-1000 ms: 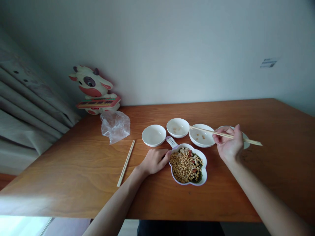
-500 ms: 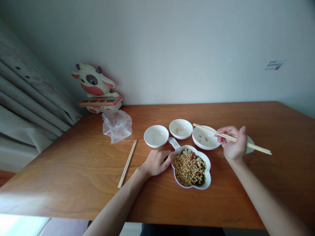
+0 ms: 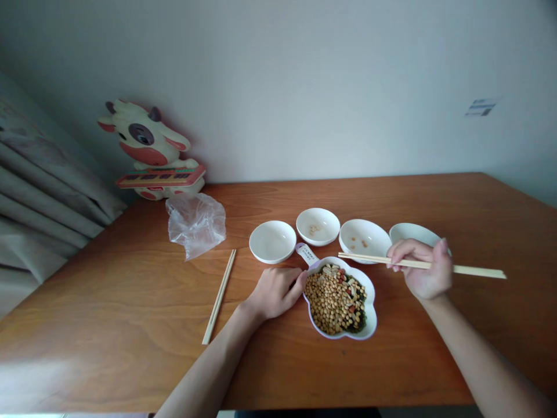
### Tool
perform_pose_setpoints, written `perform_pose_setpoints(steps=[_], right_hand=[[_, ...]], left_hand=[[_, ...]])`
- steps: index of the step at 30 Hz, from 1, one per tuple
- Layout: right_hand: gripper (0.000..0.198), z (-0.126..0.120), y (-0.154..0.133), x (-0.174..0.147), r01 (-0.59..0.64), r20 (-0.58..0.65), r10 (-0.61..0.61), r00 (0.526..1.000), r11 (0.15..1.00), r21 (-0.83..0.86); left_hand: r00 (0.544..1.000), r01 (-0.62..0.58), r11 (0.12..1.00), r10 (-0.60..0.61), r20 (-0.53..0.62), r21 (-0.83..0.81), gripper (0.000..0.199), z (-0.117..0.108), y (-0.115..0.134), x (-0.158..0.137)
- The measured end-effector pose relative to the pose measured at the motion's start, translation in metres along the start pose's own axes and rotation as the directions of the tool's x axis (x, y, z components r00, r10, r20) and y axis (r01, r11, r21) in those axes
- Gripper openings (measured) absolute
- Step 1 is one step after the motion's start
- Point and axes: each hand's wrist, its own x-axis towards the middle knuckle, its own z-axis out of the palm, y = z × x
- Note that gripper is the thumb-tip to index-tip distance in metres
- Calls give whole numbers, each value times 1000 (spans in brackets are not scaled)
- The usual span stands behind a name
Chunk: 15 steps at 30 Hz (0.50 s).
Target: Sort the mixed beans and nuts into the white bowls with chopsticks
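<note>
My right hand [image 3: 424, 267] grips a pair of wooden chopsticks [image 3: 478, 271], held nearly level, their tips just above the rim of a flower-shaped dish [image 3: 369, 322]. Yellow beans [image 3: 333, 302], peanuts and small dark green beans fill this dish, which has a short labelled handle [image 3: 307, 253]. With curled fingers, my left hand [image 3: 278, 290] rests on the table, thumb and fingertips closed at the dish's left rim. Behind the dish stand white bowls: a bare one [image 3: 272, 241], one with a few peanuts [image 3: 318, 225], one with several yellow beans [image 3: 364, 237], and one partly hidden by my right hand [image 3: 413, 233].
A second pair of chopsticks [image 3: 220, 296] lies left of my left forearm. Farther back are a crumpled clear plastic bag [image 3: 198, 223] and a cow-shaped toy keyboard [image 3: 154, 154] by the wall. A curtain [image 3: 47, 203] hangs at the left.
My right hand has come nearer and slightly right, bringing the chopstick tips from above the bowl with the yellow beans to the dish's far rim. My left hand stays at the dish.
</note>
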Motion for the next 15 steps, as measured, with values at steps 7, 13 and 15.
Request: perform_pose_setpoints(steps=[7, 13, 15], right_hand=[[83, -7, 0, -6, -36, 30, 36, 999, 999, -19], [84, -7, -2, -6, -30, 79, 34, 996, 998, -51], [86, -6, -2, -5, -18, 106, 25, 994, 998, -65]], left_hand=[[1000, 2, 1000, -2, -12, 5, 49, 3, -1, -1], [999, -10, 1000, 11, -31, 22, 50, 4, -2, -1], [999, -8, 1000, 9, -32, 28, 50, 3, -2, 0]])
